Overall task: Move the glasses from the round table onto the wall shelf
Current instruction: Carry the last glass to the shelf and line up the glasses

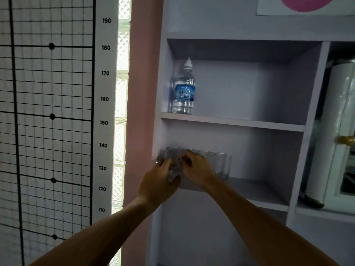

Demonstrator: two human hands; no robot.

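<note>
The placing step is in hand: the left hand grips a glass at the wall shelf's left end. The right hand, at its 3 o'clock, seems to pinch that glass's rim, though blur hides it. Other glasses stand at 3 o'clock. Next: set down, then release.
</note>
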